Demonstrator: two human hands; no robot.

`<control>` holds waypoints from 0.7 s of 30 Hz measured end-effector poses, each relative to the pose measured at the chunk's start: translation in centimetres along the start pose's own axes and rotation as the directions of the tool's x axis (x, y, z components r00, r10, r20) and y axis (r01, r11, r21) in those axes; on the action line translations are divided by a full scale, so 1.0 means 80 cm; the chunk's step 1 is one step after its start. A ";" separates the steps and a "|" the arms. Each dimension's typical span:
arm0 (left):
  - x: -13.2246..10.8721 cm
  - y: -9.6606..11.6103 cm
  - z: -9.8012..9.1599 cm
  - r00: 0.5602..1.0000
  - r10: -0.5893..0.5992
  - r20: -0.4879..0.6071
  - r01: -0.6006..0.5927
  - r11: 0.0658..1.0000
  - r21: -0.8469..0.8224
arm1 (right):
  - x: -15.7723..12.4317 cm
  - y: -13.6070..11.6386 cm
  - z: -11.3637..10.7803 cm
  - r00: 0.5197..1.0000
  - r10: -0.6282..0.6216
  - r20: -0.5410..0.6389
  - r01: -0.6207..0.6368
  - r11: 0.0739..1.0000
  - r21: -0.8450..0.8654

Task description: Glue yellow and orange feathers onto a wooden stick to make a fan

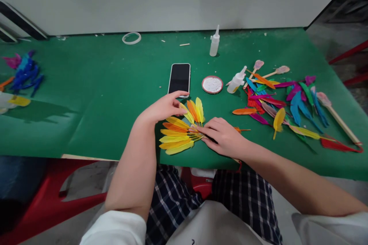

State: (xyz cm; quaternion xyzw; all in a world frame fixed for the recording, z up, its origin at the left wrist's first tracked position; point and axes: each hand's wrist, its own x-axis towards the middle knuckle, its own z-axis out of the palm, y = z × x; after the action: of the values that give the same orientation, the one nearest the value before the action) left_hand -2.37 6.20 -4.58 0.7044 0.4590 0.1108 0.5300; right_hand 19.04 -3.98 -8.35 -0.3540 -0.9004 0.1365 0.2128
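Observation:
A fan of yellow and orange feathers (179,132) lies on the green table cover (100,84) near its front edge. My left hand (162,108) rests above the fan, fingers stretched out, its fingertips touching a yellow feather at the top. My right hand (222,136) lies flat to the right of the fan, with its fingers pressing down on the point where the feather quills meet. An orange feather tip (241,129) pokes out from behind my right hand.
A black phone (179,78) lies behind the fan. Right of it are a round white-filled lid (212,84) and two glue bottles (236,80), (214,42). Several loose coloured feathers and wooden sticks (287,101) are scattered right. More feathers (24,72) lie far left. A tape ring (131,38) sits at the back.

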 end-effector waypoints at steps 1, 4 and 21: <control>0.001 0.000 0.001 1.000 0.011 -0.004 -0.011 1.000 -0.007 | 0.000 0.000 0.000 1.000 0.000 -0.003 0.000 1.000 0.000; 0.005 0.001 0.005 0.998 0.053 -0.031 -0.054 0.998 -0.032 | 0.000 0.000 0.000 1.000 0.002 0.001 -0.002 1.000 -0.005; 0.006 -0.003 0.005 0.998 0.054 0.024 -0.054 0.999 -0.005 | 0.001 -0.003 -0.007 0.998 0.060 0.030 -0.062 0.996 0.068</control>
State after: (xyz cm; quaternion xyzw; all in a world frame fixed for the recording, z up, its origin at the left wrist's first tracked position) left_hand -1.93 6.31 -5.13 0.7168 0.4331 0.1173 0.5338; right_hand 19.13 -4.02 -7.76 -0.3719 -0.8869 0.1788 0.2079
